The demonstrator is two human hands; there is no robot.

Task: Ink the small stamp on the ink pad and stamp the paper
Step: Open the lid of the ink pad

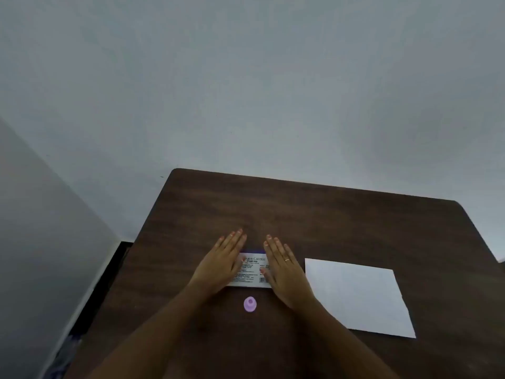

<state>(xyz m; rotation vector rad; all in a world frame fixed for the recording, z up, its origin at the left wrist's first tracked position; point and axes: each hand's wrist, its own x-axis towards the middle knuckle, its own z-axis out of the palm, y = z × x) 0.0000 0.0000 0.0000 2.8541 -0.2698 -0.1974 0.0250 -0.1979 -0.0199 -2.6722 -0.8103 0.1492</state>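
- Head view: both hands lie flat with fingers spread, left hand and right hand, each on one end of the closed pad; neither grip holds anything.
- The stamp stands untouched on the surface just nearer than the pad; the paper lies to the right.
- Judged step: open the pad. Pin the base with one hand, lift the lid with the other, keeping clear of the stamp.

Matt wood-grain table, plain paper
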